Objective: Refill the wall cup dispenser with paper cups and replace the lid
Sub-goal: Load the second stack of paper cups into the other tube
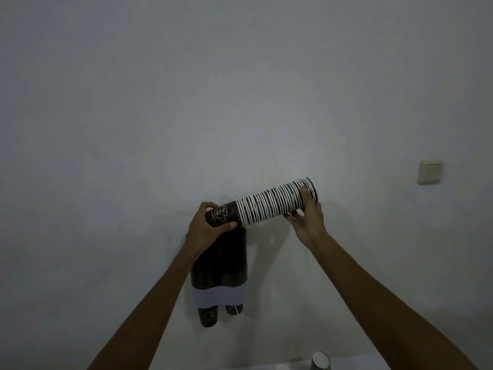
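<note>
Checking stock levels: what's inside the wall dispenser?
Two dark cups poke out below the dispenser. Its dark tubes hide how many sit above them.

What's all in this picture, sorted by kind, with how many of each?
Bare hands: 2, left hand and right hand
Long nested stack of dark paper cups with white rims, held sideways: 1
Dark wall-mounted cup dispenser with a pale band: 1
Cups poking out beneath the dispenser: 2
Beige wall switch: 1
Loose cup at the bottom edge: 1
Total: 8
</note>
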